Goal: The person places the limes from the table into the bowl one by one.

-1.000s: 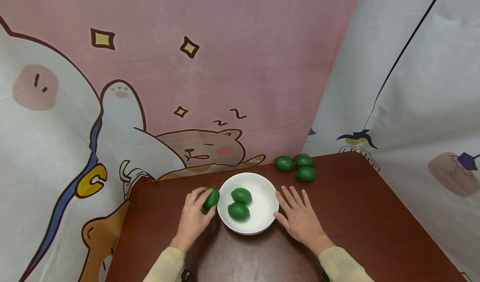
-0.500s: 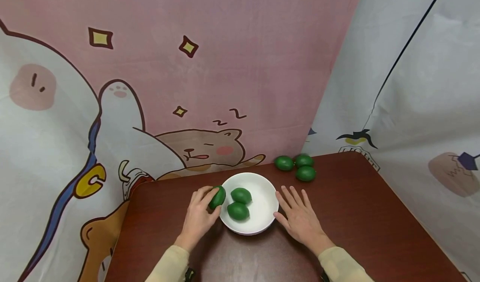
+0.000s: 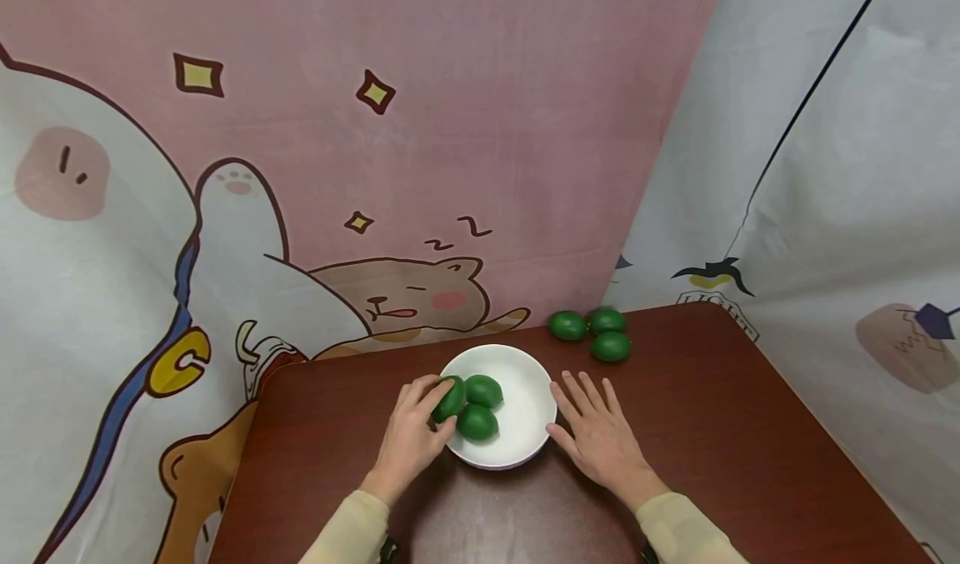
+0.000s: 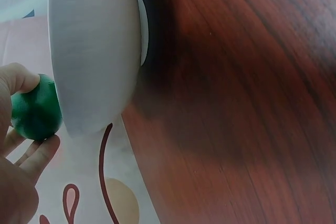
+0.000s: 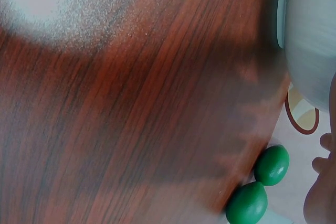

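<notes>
Clearly the left hand (image 3: pixel 411 432) is doing the work: its thumb and fingers pinch a glossy green, lime-like oval fruit (image 3: pixel 452 396) over the near rim of a round white bowl (image 3: pixel 525 406). Just past the fingertips, inside the bowl, lie two more smooth green oval fruits (image 3: pixel 477 422), side by side. To set the held one down well, I would keep the pinch light, let thumb and fingertips clear the rim, and lower it close to the bottom before letting go, so the pair isn't knocked. Across the bowl, the right hand (image 3: pixel 596 441) holds nothing, fingers spread wide beside the rim; whether it touches, I cannot tell. Beyond its fingertips sit three glossy green oval fruits (image 3: pixel 611 346) on the reddish-brown wood-grain table (image 3: pixel 712 431). Farther out, the printed cloth backdrop (image 3: pixel 585 131) carries "Z" sleep marks and, past the right hand, partly hidden capitals, perhaps "LIGHT"; I see no brand on fruit or bowl
</notes>
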### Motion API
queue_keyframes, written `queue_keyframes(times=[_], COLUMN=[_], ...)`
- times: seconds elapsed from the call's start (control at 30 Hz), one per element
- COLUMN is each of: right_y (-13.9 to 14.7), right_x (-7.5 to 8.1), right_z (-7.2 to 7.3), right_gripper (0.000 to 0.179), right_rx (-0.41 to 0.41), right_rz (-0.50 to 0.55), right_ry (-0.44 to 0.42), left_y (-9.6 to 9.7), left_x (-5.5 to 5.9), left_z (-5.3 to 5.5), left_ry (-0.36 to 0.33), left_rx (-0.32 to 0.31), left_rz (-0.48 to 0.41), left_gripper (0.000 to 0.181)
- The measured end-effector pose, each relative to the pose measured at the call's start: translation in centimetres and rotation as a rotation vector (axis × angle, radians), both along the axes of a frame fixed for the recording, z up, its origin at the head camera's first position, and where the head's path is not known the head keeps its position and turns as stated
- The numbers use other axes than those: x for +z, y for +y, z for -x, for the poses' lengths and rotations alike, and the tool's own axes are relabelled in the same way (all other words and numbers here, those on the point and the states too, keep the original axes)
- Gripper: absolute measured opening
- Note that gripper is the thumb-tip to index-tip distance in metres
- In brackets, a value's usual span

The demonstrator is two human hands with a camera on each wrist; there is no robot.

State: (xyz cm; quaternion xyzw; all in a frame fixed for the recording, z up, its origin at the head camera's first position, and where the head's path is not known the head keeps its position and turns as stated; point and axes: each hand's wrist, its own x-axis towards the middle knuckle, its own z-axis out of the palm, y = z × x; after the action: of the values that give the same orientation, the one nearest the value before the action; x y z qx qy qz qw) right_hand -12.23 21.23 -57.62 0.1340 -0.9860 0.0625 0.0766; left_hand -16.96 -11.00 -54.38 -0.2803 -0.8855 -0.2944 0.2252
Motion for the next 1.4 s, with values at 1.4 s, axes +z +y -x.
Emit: queue_keyframes(times=[1.4], right_y=[-0.1], right_x=[0.0], right_z=[-0.1], right_gripper=[0.070], right_rx=[-0.010], right_rz=[0.000], right_ry=[-0.015], left_y=[2.4], left_x=[0.5], left_z=[-0.7], left_ry=[-0.177], left_rx=[-0.280], left_rz=[0.138], left_gripper=[0.052])
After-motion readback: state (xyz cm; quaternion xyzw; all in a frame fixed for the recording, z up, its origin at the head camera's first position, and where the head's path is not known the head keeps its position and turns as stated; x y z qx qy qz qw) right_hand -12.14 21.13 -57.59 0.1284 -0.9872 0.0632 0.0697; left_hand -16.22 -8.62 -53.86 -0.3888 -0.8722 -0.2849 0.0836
